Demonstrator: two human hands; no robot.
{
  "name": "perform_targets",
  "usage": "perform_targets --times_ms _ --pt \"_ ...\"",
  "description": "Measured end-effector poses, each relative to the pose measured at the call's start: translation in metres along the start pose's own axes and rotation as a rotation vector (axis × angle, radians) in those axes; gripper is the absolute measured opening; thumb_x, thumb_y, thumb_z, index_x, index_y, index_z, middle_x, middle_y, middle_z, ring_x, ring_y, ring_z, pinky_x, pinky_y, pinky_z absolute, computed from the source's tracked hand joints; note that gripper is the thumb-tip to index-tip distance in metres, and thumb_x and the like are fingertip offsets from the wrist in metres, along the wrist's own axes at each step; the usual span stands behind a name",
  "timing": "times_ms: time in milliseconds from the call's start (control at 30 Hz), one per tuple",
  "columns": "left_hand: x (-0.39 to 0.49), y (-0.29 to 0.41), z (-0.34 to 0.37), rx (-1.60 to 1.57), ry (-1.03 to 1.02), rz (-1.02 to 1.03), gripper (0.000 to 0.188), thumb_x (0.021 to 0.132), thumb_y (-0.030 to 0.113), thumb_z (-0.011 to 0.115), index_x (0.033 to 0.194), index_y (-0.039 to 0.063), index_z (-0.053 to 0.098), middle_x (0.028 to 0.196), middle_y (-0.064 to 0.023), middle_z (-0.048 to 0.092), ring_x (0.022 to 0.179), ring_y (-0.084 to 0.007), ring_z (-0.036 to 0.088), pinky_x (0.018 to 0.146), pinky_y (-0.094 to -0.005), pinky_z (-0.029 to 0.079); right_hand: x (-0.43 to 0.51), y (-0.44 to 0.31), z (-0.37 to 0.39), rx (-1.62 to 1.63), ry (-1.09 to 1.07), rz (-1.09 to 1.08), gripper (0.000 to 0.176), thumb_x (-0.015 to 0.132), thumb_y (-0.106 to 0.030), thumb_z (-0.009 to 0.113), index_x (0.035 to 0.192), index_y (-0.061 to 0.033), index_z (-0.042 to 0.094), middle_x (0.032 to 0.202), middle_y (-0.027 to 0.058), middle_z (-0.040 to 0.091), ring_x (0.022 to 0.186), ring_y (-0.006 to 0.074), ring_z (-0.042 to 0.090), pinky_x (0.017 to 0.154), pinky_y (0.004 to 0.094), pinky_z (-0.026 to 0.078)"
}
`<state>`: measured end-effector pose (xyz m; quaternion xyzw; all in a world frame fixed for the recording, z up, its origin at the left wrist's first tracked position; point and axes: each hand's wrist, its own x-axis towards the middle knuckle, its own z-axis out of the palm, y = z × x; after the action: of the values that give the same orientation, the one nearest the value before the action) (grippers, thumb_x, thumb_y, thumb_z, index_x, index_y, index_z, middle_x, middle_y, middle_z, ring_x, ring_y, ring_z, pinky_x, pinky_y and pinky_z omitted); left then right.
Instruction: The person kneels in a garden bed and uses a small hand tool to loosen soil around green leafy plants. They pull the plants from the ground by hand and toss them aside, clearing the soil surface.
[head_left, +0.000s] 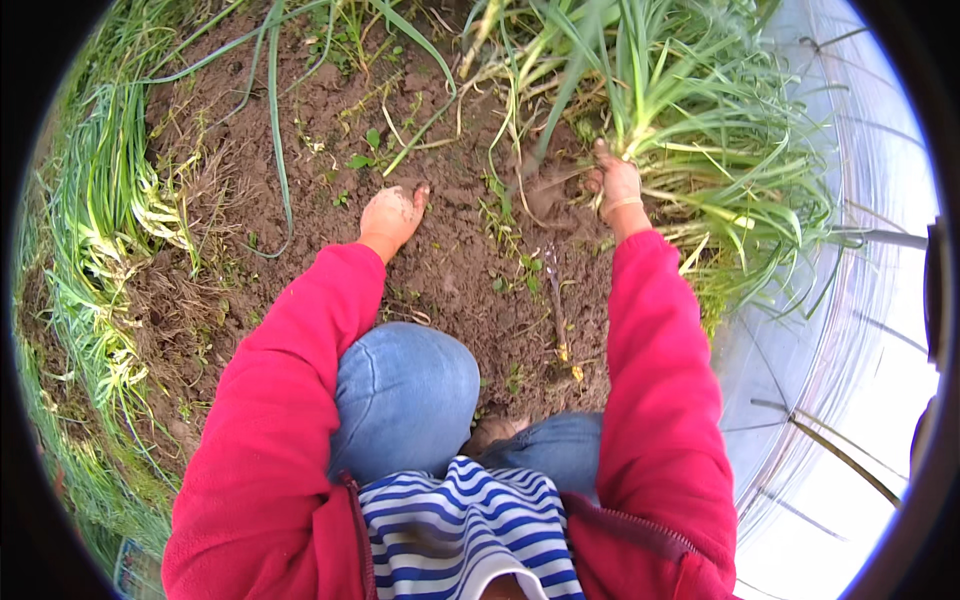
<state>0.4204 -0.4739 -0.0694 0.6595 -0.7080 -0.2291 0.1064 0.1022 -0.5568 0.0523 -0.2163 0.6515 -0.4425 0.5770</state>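
My right hand grips a bunch of green onion-like plants low down, near their pale bases. The long leaves fan upward and away from me. Beside that hand, a patch of soil looks blurred, and the roots of the bunch cannot be made out. My left hand is low over the brown soil, its back dusted with dirt. Its thumb stands apart and nothing shows in it, though the fingers are mostly hidden beneath. A bent green leaf ends just beyond it.
More of the same plants lie heaped along the right side. At the left, pulled bunches lie with tangled roots exposed. Plastic sheeting borders the bed on the right. A thin stick and small weeds are in the soil.
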Motion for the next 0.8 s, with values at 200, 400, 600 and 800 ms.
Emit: perform_targets --times_ms 200,400,600,800 --pt "-0.003 0.002 -0.009 -0.11 -0.063 0.088 0.044 0.088 0.039 0.036 0.08 0.003 0.061 0.077 -0.0196 0.06 0.078 -0.036 0.057 0.07 -0.042 0.045 -0.022 0.005 -0.012 -0.326 0.127 -0.103 0.022 0.08 -0.023 0.064 0.082 -0.0058 0.051 0.054 0.0004 0.046 0.04 0.0111 0.038 0.037 0.0254 0.033" --pt "-0.004 0.015 -0.022 -0.255 -0.198 0.023 0.049 0.085 0.045 0.039 0.087 -0.001 0.057 0.087 -0.0206 0.06 0.087 -0.0367 0.055 0.077 -0.0434 0.042 -0.029 -0.017 -0.043 -0.337 0.107 -0.289 0.028 0.079 -0.027 0.066 0.09 -0.0051 0.053 0.073 0.0093 0.058 0.048 0.0086 0.043 0.038 0.0226 0.034" --pt "-0.022 0.004 -0.023 -0.62 -0.279 -0.127 0.035 0.084 0.034 0.052 0.102 0.004 0.054 0.1 -0.0152 0.059 0.101 -0.0258 0.053 0.091 -0.0327 0.037 -0.068 -0.033 -0.003 -0.097 0.012 -0.212 0.03 0.076 -0.035 0.068 0.073 -0.0112 0.05 0.051 -0.0022 0.043 0.037 0.0082 0.038 0.036 0.026 0.038" --pt "-0.042 0.102 -0.113 -1.408 -0.596 0.085 0.064 0.081 0.032 0.06 0.136 0.022 0.028 0.135 -0.0169 0.031 0.12 -0.03 0.039 0.086 -0.0414 0.048 -0.106 -0.037 0.026 0.107 -0.183 -0.109 0.025 0.083 -0.038 0.059 0.072 -0.0202 0.045 0.051 -0.0063 0.038 0.038 0.0059 0.03 0.045 0.0274 0.036"
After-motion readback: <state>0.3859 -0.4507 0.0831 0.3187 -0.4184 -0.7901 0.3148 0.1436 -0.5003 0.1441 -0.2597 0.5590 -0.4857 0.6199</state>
